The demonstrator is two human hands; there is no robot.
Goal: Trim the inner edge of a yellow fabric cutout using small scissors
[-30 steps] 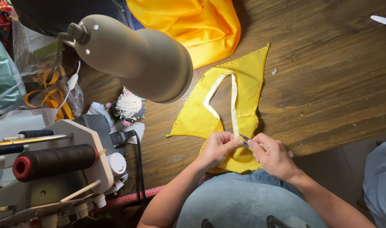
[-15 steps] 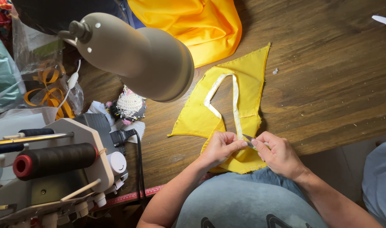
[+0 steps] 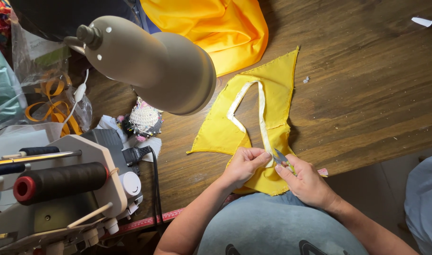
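A yellow fabric piece [image 3: 272, 89] with a white-edged V opening lies on the wooden table [image 3: 367, 85], its near end hanging over the table edge. My left hand [image 3: 244, 165] pinches the fabric at the lower tip of the white edging [image 3: 261, 118]. My right hand [image 3: 308, 184] grips small thread snips [image 3: 281, 157], whose blades point at the fabric right beside my left fingers.
A grey desk lamp [image 3: 164, 66] hangs over the table's left part. A sewing machine with a black thread spool [image 3: 60, 182] stands at the left, with a pincushion [image 3: 144, 120] and cable beside it. More yellow-orange cloth [image 3: 216, 28] lies at the back. A measuring tape [image 3: 149, 221] runs along the near edge.
My hands have shifted slightly to the right along the fabric's lower edge, and the snips' blades now sit closer to the white edging. The fabric has hardly moved.
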